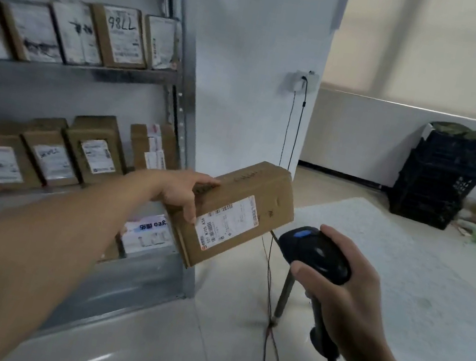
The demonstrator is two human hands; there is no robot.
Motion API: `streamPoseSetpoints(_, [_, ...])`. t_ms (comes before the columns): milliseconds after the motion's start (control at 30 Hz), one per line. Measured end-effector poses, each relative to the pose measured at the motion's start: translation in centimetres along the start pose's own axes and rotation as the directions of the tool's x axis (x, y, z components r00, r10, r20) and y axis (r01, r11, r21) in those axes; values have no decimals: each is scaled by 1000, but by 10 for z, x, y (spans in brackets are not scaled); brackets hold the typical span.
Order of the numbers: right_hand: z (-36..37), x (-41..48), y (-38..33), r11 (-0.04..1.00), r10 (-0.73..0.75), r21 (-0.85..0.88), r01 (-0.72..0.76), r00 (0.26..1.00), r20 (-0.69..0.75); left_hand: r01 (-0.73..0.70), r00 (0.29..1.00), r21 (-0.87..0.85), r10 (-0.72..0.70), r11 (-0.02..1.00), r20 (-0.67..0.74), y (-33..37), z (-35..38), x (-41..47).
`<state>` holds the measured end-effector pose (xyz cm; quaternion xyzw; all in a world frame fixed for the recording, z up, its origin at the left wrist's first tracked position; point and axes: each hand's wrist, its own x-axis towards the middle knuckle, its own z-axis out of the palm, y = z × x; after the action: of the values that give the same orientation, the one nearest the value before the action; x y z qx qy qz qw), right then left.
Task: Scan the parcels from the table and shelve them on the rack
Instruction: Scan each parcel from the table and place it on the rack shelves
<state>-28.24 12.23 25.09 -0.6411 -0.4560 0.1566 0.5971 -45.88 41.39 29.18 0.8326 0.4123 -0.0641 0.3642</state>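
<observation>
One boxy cardboard parcel [234, 211] hovers near glossy scanner [317, 253].

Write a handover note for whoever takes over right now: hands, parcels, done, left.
Left hand grips a brown cardboard parcel with a white label, held in the air beside the grey metal rack.
Right hand grips the black handheld barcode scanner, close beside the parcel.
Done: rows of labelled cardboard parcels stand on the rack's shelves.
Left: whether this parcel is scanned cannot be told; scan if needed, then shelve it.
</observation>
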Motion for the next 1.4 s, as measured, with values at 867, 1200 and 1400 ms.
streamPoseSetpoints(867, [450, 18, -50, 994, -59, 105, 10, 877, 476, 435, 900, 71, -434, 898, -31, -459, -126, -174])
streamPoseSetpoints(1200, [561, 65, -20, 992, 5, 101, -80, 809, 588, 505, 862, 93, -506, 858, -13, -557, -144, -152])
streamPoseSetpoints(1400, [618, 66, -10, 990, 33, 93, -104, 823, 566, 459, 888, 123, -457, 880, -46, -609, -160, -137])
